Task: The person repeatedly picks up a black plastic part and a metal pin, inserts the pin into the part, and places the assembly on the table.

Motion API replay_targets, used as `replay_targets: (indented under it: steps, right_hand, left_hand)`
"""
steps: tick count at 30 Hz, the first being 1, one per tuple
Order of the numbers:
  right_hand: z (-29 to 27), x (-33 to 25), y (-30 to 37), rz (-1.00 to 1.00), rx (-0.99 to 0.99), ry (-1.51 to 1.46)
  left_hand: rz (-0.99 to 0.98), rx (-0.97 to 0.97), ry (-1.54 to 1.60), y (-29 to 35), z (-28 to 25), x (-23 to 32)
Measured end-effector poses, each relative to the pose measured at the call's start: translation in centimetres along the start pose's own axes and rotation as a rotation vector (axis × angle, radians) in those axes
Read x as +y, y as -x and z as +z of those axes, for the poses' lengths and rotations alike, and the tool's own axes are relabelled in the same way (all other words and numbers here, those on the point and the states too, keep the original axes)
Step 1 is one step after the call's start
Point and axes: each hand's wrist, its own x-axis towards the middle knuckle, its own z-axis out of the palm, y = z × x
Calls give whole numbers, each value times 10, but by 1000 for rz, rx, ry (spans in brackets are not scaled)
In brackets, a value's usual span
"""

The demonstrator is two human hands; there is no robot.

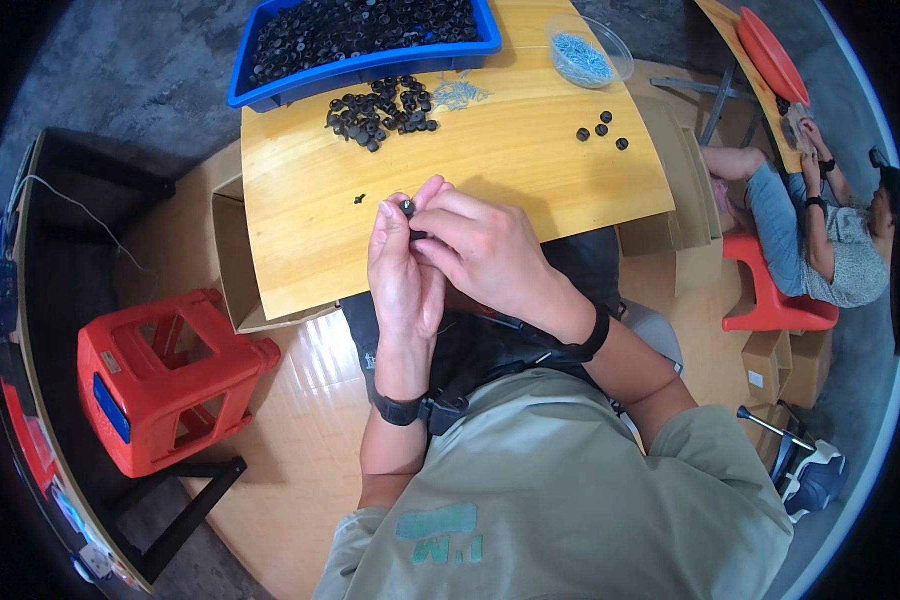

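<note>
Both hands meet over the near edge of a yellow wooden table (560, 185). My left hand (400, 285) pinches a small round black part (408, 207) between thumb and fingers. A bit of another dark piece (419, 235) shows beneath the fingers of my right hand (495, 245), which is closed against the left; its exact shape is hidden. Just beyond the hands lies a tiny black piece (360, 199). Farther off sits a loose pile of black round parts (375, 115), beside scattered silvery screws (458, 95). Several similar black parts (622, 143) rest at the right.
A blue tray (370, 70) full of black parts stands at the far edge, with a clear bowl (615, 70) of screws to its right. Red stools (135, 350) flank the table. At the right, another person (830, 240) works at a separate table.
</note>
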Motion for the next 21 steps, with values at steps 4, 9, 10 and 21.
replay_targets:
  steps: [4, 9, 10, 21]
  right_hand:
    - [1, -1, 0, 28, 10, -47]
    - [-9, -10, -4, 336, -19, -418]
    - [-9, -7, -6, 301, 70, -429]
    - [-9, 4, -8, 64, 185, -224]
  left_hand:
    - [-1, 3, -19, 2, 2, -1]
    - [51, -67, 12, 4, 3, 3]
    - [51, -68, 12, 4, 3, 4]
    - [37, -113, -90, 8, 12, 4]
